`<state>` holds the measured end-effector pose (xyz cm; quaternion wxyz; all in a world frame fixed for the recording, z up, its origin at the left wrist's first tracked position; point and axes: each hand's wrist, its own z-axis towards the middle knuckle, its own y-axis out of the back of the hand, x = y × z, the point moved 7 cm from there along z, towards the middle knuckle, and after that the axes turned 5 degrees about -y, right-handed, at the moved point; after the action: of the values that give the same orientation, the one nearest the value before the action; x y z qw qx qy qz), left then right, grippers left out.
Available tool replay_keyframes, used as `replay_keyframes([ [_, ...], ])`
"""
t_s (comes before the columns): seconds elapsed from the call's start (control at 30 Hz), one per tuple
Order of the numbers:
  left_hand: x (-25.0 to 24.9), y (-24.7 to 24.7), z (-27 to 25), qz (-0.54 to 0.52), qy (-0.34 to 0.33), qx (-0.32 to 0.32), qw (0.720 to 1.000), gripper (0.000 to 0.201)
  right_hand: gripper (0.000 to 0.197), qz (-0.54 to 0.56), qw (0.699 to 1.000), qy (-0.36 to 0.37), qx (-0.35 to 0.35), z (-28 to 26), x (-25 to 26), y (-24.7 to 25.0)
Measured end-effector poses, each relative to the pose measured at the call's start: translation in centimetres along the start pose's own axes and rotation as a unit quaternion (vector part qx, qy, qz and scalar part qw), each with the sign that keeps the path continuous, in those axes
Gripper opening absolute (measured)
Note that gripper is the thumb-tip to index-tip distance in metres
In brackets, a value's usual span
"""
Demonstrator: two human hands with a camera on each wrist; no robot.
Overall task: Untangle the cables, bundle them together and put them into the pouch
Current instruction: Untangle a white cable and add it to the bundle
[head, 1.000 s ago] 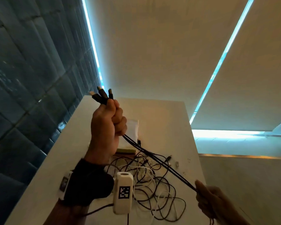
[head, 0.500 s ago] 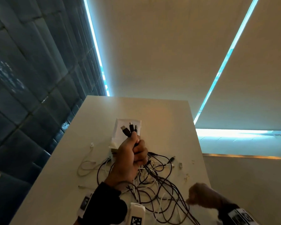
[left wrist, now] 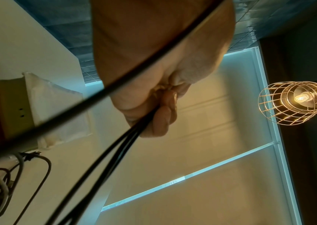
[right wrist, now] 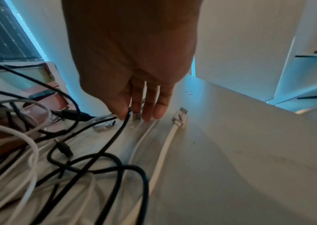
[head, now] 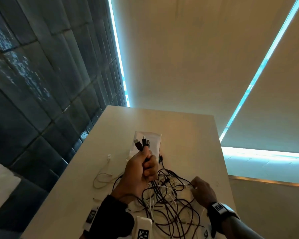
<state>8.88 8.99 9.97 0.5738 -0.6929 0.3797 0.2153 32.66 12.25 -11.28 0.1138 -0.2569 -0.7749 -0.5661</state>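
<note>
My left hand (head: 140,168) grips a bunch of black cables (left wrist: 115,152) in a fist just above the table; their plugs (head: 141,144) stick up out of it. Beyond the plugs a white pouch (head: 154,140) lies flat on the table; it shows as well in the left wrist view (left wrist: 57,115). A tangle of black and white cables (head: 169,204) is spread between my forearms. My right hand (head: 202,190) reaches into the tangle's right edge. Its fingers (right wrist: 148,106) point down, nearly straight, and touch a black cable (right wrist: 115,137) and a small white connector (right wrist: 136,117).
A thin white cable (head: 102,178) loops alone on the white table (head: 188,135), left of my left hand. Another white cable with a plug (right wrist: 180,115) lies right of my right fingers. A dark tiled wall (head: 41,83) borders the table's left edge.
My left hand came down from head height to just above the table, still gripping the black cables. My right hand let go of the stretched cables and moved forward to the tangle.
</note>
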Motion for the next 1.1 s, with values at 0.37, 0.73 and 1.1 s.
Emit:
replay_keyframes([
  [0.37,0.4,-0.5,0.1,0.044,0.003,0.006,0.999,0.033,0.018,-0.005,1.000,0.005,-0.023,-0.7,-1.2,-0.9],
  [0.73,-1.7,-0.6,-1.2,0.102,-0.051,-0.001,0.994,0.034,0.012,0.220,0.970,0.024,-0.103,-1.7,1.1,6.4],
  [1.1,-2.6,-1.0,0.2,0.339,-0.152,-0.046,0.927,0.022,0.009,0.496,0.844,0.201,-0.049,-6.4,17.8,13.1],
])
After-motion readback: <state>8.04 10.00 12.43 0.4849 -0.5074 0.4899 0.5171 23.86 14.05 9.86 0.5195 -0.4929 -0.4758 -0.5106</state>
